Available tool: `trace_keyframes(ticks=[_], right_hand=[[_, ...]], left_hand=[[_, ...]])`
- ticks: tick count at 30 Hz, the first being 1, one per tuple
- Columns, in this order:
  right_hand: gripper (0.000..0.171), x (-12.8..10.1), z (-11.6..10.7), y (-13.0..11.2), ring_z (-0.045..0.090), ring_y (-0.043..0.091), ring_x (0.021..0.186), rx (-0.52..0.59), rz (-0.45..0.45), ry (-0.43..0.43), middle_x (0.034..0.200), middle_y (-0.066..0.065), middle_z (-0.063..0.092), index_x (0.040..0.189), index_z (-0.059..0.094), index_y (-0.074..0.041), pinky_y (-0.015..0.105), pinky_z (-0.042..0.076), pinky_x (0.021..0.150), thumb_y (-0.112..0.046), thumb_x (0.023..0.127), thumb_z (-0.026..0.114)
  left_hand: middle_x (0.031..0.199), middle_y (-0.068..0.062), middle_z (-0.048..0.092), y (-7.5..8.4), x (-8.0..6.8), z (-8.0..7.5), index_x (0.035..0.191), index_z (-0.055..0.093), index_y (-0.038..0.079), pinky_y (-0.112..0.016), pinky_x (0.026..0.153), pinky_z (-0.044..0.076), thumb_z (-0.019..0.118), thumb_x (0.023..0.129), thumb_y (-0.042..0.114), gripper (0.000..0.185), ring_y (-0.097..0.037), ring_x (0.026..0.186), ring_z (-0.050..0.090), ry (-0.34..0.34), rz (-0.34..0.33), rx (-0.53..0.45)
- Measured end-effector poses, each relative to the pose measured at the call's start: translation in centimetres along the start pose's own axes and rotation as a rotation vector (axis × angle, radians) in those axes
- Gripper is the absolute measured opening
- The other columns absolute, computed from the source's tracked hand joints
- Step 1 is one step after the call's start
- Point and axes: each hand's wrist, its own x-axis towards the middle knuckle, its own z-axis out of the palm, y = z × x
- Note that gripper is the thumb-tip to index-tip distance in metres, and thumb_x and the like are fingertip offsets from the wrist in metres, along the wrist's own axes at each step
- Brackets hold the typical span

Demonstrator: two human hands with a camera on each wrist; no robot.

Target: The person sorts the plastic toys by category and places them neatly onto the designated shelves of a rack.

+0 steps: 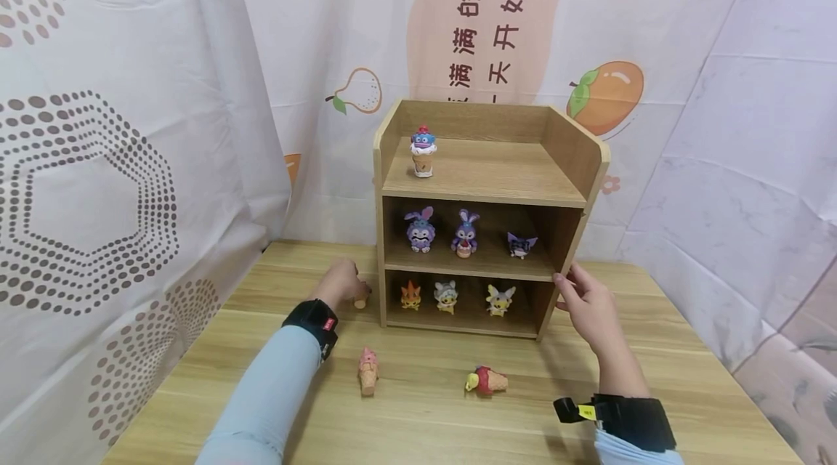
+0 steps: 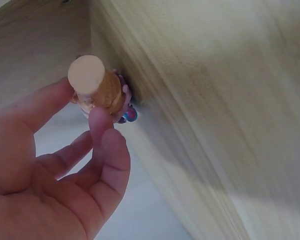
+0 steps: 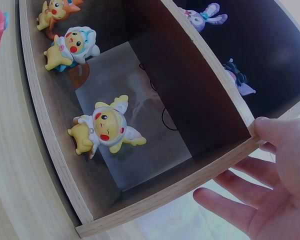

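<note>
Cone toy (image 2: pixel 97 87): being pinched between thumb and fingertips of the left hand (image 1: pixel 341 282), just beside the outer left wall of the shelf unit (image 1: pixel 392 160), low over the table (image 1: pixel 425 421).
Left hand: fingers curling round the cone toy; flat cone base is facing the wrist camera.
Right hand (image 1: pixel 588 305): fingers straight and spread, thumb touching the front right edge of the shelf unit, holding nothing.
Top shelf: one cone figure (image 1: pixel 423 150) standing upright at the left.
Middle shelf: three purple figures (image 1: pixel 466 234) standing in a row.
Bottom shelf: three yellow and orange figures (image 1: pixel 446 296) standing in a row.
Table front: pink cone toy (image 1: pixel 368 370) and red cone toy (image 1: pixel 487 381) lying on their sides, well apart.
</note>
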Motion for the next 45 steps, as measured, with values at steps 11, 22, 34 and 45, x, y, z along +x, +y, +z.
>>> trace_keyframes(ticks=[11, 22, 34, 45], right_hand=[[0.056, 0.1, 0.1, 0.0, 0.061, 0.043, 0.117, 0.004, -0.011, -0.007, 0.135, 0.03, 0.057, 0.154, 0.042, -0.003, 0.044, 0.06, 0.074, -0.034, 0.108, 0.051], [0.055, 0.0, 0.0, -0.2, 0.06, 0.044, 0.117, 0.005, -0.012, -0.007, 0.135, 0.031, 0.057, 0.154, 0.043, -0.003, 0.027, 0.06, 0.07, -0.032, 0.108, 0.051], [0.054, 0.0, -0.1, -0.6, 0.06, 0.043, 0.118, 0.013, -0.006, -0.008, 0.135, 0.033, 0.056, 0.154, 0.04, -0.001, 0.025, 0.059, 0.07, -0.026, 0.108, 0.051], [0.052, -0.1, 0.0, -0.3, 0.059, 0.043, 0.117, 0.02, -0.014, 0.002, 0.134, 0.033, 0.057, 0.153, 0.042, 0.0, 0.023, 0.058, 0.069, -0.025, 0.108, 0.052]], left_hand=[[0.08, -0.014, 0.061, 0.3, 0.2, -0.2, 0.085, 0.071, -0.006, -0.03, 0.046, 0.043, 0.074, 0.064, -0.012, 0.022, -0.022, 0.058, 0.052, -0.104, -0.057, 0.003], [0.076, -0.013, 0.059, 0.8, -0.2, -0.2, 0.074, 0.07, -0.004, -0.028, 0.043, 0.039, 0.075, 0.064, -0.013, 0.015, -0.02, 0.054, 0.047, -0.111, -0.056, 0.066], [0.105, -0.018, 0.067, 0.8, -0.6, -0.3, 0.133, 0.061, -0.005, -0.032, 0.053, 0.051, 0.077, 0.072, -0.006, 0.064, -0.026, 0.067, 0.061, -0.116, -0.024, 0.074], [0.074, -0.011, 0.065, 0.7, -0.7, -0.1, 0.087, 0.071, 0.003, -0.03, 0.046, 0.046, 0.077, 0.08, 0.004, 0.01, -0.019, 0.054, 0.057, -0.136, -0.039, 0.072]])
